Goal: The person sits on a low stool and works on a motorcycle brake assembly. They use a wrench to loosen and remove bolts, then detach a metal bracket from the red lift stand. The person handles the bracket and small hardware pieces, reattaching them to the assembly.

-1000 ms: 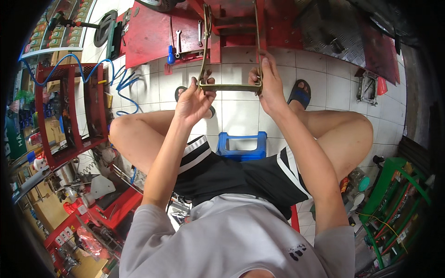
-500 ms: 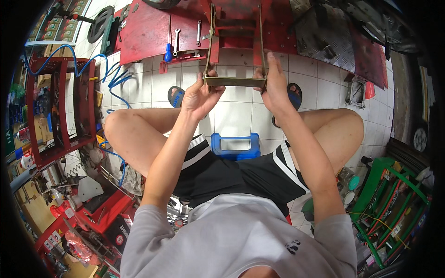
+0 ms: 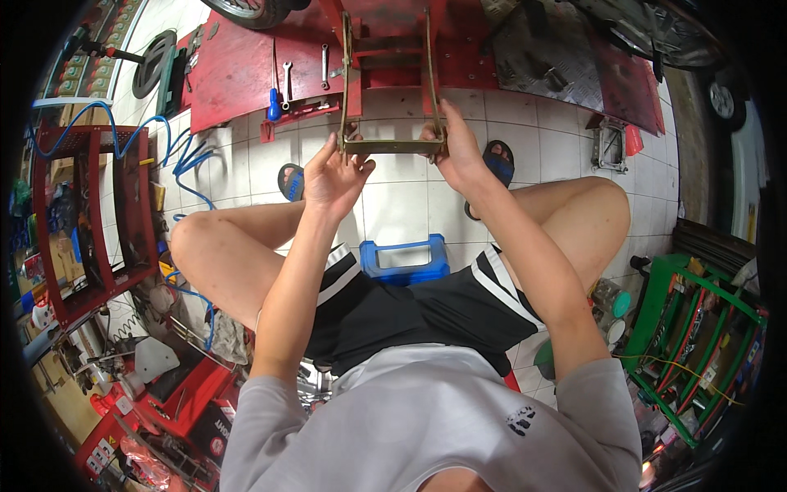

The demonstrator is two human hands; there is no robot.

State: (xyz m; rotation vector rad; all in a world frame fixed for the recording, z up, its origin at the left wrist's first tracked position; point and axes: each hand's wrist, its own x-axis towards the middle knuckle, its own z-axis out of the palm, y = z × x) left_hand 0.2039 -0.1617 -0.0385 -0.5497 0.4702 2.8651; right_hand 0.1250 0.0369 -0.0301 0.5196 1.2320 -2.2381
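Observation:
A U-shaped brassy metal bracket point(image 3: 393, 148) lies ahead of me, its crossbar toward me and its two long side bars reaching back over a red metal frame. My left hand point(image 3: 334, 182) is at the near left corner, thumb along the outside and fingers curled under the crossbar. At the near right corner my right hand point(image 3: 461, 156) grips the bracket, its index finger stretched along the outer side and the other fingertips tucked inside. Some fingertips are hidden behind the metal.
On the red platform point(image 3: 234, 82) lie a blue-handled screwdriver point(image 3: 274, 105) and two wrenches point(image 3: 287, 82). A blue plastic stool or case point(image 3: 406, 261) sits between my legs. A red rack point(image 3: 90, 221) and blue air hose point(image 3: 184, 168) stand left, a green rack point(image 3: 668, 328) right.
The whole view has shifted, so the bracket and platform appear farther left. Both hands stay at the bracket's corners; my left fingers have loosened slightly.

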